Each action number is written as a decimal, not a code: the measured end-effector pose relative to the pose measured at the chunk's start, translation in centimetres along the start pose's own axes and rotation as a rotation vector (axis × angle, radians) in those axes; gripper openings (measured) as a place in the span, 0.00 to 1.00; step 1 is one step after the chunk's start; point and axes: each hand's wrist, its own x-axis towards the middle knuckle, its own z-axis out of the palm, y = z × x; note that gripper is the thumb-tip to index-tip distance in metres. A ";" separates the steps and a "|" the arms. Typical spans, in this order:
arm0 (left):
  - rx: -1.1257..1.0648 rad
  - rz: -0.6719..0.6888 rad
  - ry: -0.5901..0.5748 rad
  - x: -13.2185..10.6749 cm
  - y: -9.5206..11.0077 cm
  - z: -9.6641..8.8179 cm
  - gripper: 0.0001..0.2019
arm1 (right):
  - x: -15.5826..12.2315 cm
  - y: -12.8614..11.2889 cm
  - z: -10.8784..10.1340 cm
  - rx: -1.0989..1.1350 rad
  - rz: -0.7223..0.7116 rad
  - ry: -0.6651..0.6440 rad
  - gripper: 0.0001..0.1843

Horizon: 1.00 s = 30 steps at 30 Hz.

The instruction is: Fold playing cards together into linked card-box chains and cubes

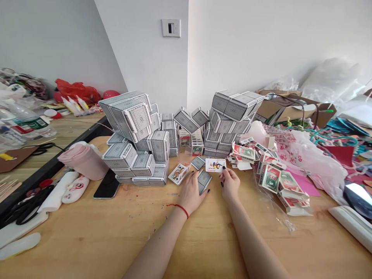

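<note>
My left hand (191, 192), with a red cord on its wrist, lies around the near left side of a small pile of face-down playing cards (205, 181). Its thumb rests along the pile's near edge. My right hand (230, 183) pinches the right end of a joker card (214, 165), which shows its face. Just beyond the pile, another patterned card back (198, 162) lies on the wood. Face-up cards with a queen on top (178, 174) are left of my left hand. Blocks built of grey patterned cards (142, 162) rise behind them.
More card blocks (223, 124) stack up at the back right. Opened card boxes (270, 176) and plastic bags (308, 151) crowd the right. A phone (107, 184), a pink cup (84, 161) and black scissors (30, 207) lie left. Packed card decks (197, 144) stand between the stacks.
</note>
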 end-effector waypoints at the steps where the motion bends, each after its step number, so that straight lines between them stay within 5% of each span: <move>1: -0.019 -0.021 -0.023 0.0 0.0 0.0 0.33 | 0.0 -0.1 0.0 0.014 0.006 0.002 0.16; 4: -0.113 -0.071 -0.050 0.0 0.3 -0.3 0.30 | 0.1 -0.4 -0.1 0.136 0.068 -0.036 0.15; 8: -0.383 -0.148 0.054 0.3 0.7 -1.0 0.26 | 0.4 -0.9 -0.3 0.282 0.134 -0.072 0.15; 11: -0.775 -0.285 0.050 0.7 0.7 -1.4 0.25 | 0.4 -1.3 -0.3 0.316 0.155 -0.087 0.16; 15: -1.483 -0.508 -0.114 1.2 0.1 -2.6 0.24 | 0.0 -1.7 -0.2 0.433 0.239 -0.178 0.16; 19: -1.925 -0.588 -0.074 1.5 -0.7 -4.6 0.24 | -0.2 -1.9 -0.1 0.473 0.288 -0.265 0.16; 24: -2.000 -0.610 -0.107 1.5 -1.1 -5.3 0.25 | -0.1 -1.8 -0.2 0.390 0.274 -0.286 0.17; 30: -1.709 -0.581 -0.500 1.1 -0.9 -3.6 0.24 | -0.4 -1.2 0.4 0.272 0.213 -0.243 0.18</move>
